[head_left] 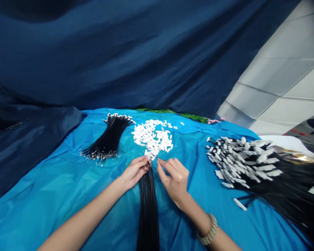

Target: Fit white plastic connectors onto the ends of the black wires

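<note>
My left hand (136, 171) pinches a small white connector (148, 156) at the upper end of a long bundle of black wires (148, 209), which runs down toward me. My right hand (174, 176), with a beaded bracelet at the wrist, pinches a thin black wire (157, 159) between thumb and forefinger, just right of the connector. Whether that wire's tip is inside the connector is too small to tell. Just beyond my hands lies a loose pile of white connectors (153, 136).
A shorter black wire bundle (109, 137) with white ends and metal tips lies at the left. On the right is a large heap of black wires (290, 188) with white connectors (240, 160). Blue sheeting (94, 205) covers the surface; dark blue cloth (107, 55) hangs behind.
</note>
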The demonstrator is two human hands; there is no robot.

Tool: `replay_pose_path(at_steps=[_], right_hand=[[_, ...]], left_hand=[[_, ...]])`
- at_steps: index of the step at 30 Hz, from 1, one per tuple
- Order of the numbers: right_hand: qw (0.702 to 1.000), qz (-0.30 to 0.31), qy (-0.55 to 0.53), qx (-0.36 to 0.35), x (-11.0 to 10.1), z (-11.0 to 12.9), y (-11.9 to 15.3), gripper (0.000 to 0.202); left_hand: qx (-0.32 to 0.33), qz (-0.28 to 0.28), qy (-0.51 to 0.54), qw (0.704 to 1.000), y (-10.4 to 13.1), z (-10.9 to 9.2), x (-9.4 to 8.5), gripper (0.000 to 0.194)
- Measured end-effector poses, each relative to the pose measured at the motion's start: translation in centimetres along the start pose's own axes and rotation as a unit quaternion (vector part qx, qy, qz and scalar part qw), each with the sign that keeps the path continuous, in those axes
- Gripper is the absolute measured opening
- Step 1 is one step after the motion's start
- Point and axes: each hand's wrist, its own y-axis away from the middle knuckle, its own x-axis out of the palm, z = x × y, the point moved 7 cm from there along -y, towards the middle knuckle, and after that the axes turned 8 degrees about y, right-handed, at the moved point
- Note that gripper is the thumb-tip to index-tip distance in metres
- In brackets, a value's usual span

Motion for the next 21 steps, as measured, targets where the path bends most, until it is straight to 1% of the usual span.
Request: replay_pose_path(at_steps=[3,6,10,15,18,21], right_hand=[[1.000,0.000,0.001,-0.007,0.0,0.1,0.0,0.011],[1.000,-0.001,-0.003,0.004,0.0,0.0,-0.1,0.012],[0.998,0.007,-0.025,0.050,0.2,-0.4,-0.2,0.015],[0.989,0.044,-0.071,0.119,0.9,-1.1,0.0,0.019],[0.984,0.064,-0.086,0.140,1.2,-1.2,0.1,0.021],[0.982,0.085,-0.083,0.147,1.4,-1.2,0.1,0.023]], left_hand=[[-0.001,-0.004,0.001,1.000,0.0,0.0,-0.1,0.008],[0.000,-0.004,-0.003,1.000,0.0,0.0,-0.1,0.008],[0.012,0.004,-0.018,1.000,0.0,0.0,0.0,0.012],[0.039,0.005,-0.054,0.998,0.1,-0.2,0.2,0.013],[0.056,0.005,-0.071,0.996,0.2,-0.4,0.2,0.013],[0.064,0.004,-0.079,0.995,0.2,-0.4,0.2,0.014]])
